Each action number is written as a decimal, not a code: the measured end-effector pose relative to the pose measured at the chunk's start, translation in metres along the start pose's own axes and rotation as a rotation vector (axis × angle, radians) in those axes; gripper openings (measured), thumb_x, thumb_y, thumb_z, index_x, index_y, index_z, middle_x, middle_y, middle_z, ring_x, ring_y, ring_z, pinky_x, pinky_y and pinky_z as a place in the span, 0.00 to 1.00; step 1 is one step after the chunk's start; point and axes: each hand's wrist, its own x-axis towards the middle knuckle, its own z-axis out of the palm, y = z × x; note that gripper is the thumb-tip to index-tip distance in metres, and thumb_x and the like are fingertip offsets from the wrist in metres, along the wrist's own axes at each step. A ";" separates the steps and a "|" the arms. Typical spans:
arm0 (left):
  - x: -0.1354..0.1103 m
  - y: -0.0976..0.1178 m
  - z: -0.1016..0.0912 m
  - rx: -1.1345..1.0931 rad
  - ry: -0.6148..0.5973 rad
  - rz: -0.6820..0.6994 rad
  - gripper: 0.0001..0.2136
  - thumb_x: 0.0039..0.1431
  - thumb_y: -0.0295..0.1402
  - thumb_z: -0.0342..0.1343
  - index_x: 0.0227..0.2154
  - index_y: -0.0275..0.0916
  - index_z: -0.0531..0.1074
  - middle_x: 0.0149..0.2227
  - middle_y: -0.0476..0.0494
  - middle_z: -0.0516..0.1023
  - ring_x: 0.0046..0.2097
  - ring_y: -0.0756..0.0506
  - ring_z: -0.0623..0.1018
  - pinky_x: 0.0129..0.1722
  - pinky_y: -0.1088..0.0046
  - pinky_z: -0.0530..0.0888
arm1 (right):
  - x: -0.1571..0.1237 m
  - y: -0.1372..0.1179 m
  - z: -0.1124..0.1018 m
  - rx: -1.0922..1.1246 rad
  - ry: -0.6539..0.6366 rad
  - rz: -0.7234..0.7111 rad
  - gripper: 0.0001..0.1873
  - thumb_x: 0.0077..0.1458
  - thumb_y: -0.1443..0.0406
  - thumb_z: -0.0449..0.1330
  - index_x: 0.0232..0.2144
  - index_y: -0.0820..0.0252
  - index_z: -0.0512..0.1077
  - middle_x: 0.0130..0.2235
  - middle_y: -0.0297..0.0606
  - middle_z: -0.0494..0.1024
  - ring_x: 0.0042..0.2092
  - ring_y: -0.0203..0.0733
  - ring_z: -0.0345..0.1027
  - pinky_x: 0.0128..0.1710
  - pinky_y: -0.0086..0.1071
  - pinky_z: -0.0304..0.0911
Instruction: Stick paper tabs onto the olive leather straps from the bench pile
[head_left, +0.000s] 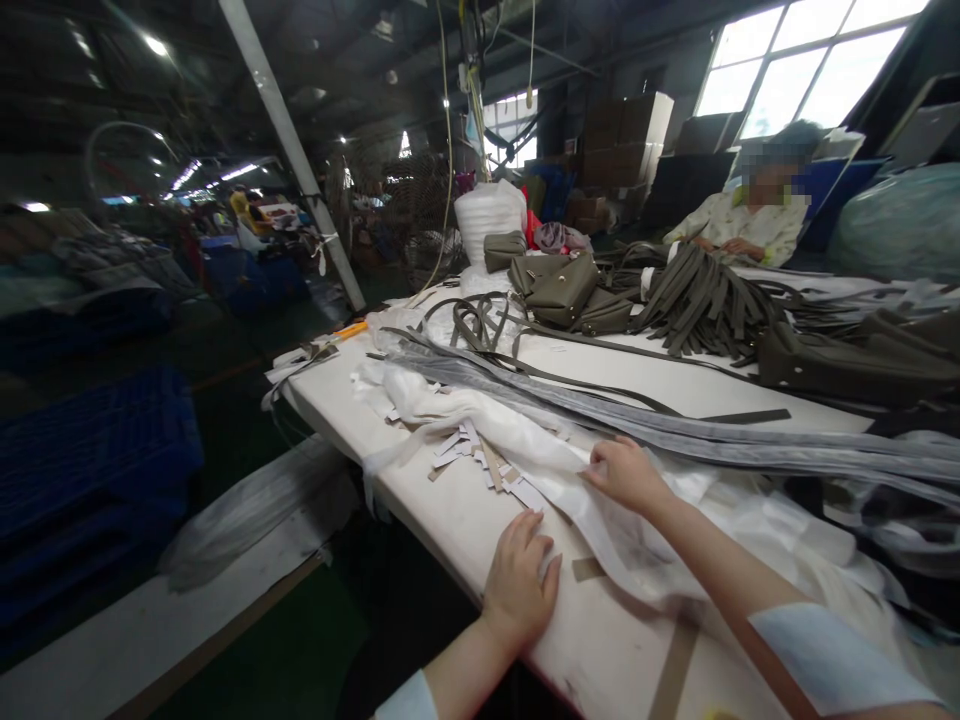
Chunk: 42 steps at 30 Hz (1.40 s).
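My right hand (pixel 624 474) pinches the edge of a long, crumpled sheet of translucent white plastic (pixel 525 430) that stretches along the table. My left hand (pixel 523 580) rests near the table's front edge, fingers outstretched and thumb apart, with nothing visible in it. Just beyond its fingertips lies a loose pile of small white and tan strips (pixel 480 455). A single tan piece (pixel 587 569) is on the tabletop to the right of my left hand, partly next to the plastic.
Clear-wrapped dark straps (pixel 600 410) run across the white table (pixel 420 510). Olive bags (pixel 559 288) and a bundle of dark straps (pixel 694 300) lie farther back. Across the table sits a person (pixel 750 220). Blue pallets (pixel 97 480) are stacked at the left.
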 end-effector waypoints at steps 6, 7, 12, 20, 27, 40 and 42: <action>-0.001 0.000 0.001 -0.003 0.010 -0.002 0.06 0.56 0.26 0.55 0.37 0.38 0.72 0.54 0.34 0.73 0.58 0.36 0.71 0.56 0.48 0.73 | -0.002 -0.002 0.006 0.143 -0.065 0.082 0.19 0.61 0.53 0.54 0.42 0.61 0.74 0.43 0.44 0.81 0.45 0.46 0.74 0.43 0.33 0.63; 0.000 0.000 0.001 -0.005 0.011 -0.001 0.06 0.56 0.26 0.55 0.37 0.38 0.72 0.54 0.35 0.73 0.58 0.36 0.71 0.56 0.48 0.73 | -0.002 -0.002 0.007 0.161 -0.069 0.096 0.20 0.62 0.53 0.53 0.43 0.62 0.74 0.44 0.44 0.81 0.45 0.45 0.74 0.43 0.32 0.63; 0.000 0.001 -0.001 -0.009 0.026 0.002 0.05 0.57 0.27 0.55 0.36 0.39 0.72 0.53 0.35 0.74 0.57 0.35 0.72 0.55 0.47 0.74 | 0.005 -0.008 0.007 0.200 -0.083 0.159 0.19 0.64 0.55 0.50 0.40 0.60 0.76 0.42 0.43 0.81 0.44 0.45 0.74 0.42 0.32 0.62; 0.000 0.001 0.001 -0.006 0.048 0.009 0.06 0.55 0.26 0.54 0.35 0.39 0.72 0.52 0.35 0.75 0.56 0.35 0.73 0.54 0.47 0.75 | 0.022 -0.009 0.013 0.154 -0.084 0.286 0.20 0.59 0.55 0.55 0.45 0.64 0.75 0.42 0.49 0.81 0.43 0.51 0.75 0.40 0.36 0.63; -0.001 0.000 0.002 -0.010 0.061 0.010 0.06 0.55 0.25 0.54 0.36 0.38 0.72 0.52 0.34 0.75 0.56 0.35 0.74 0.53 0.47 0.75 | 0.039 -0.011 0.018 0.123 -0.116 0.308 0.09 0.50 0.66 0.58 0.27 0.57 0.80 0.31 0.44 0.82 0.37 0.49 0.77 0.35 0.33 0.64; 0.011 0.000 -0.016 0.031 0.359 -0.022 0.33 0.57 0.31 0.57 0.63 0.33 0.52 0.64 0.25 0.58 0.66 0.31 0.59 0.59 0.45 0.68 | 0.011 -0.042 -0.083 0.029 0.720 -0.016 0.13 0.58 0.65 0.50 0.40 0.60 0.74 0.50 0.46 0.76 0.54 0.49 0.67 0.66 0.51 0.36; 0.032 0.001 -0.035 0.050 0.503 -0.024 0.38 0.57 0.34 0.59 0.65 0.32 0.45 0.65 0.21 0.53 0.68 0.29 0.54 0.62 0.43 0.63 | -0.007 -0.055 -0.096 0.158 0.697 -0.118 0.11 0.57 0.65 0.50 0.37 0.58 0.71 0.43 0.43 0.79 0.47 0.47 0.72 0.64 0.49 0.46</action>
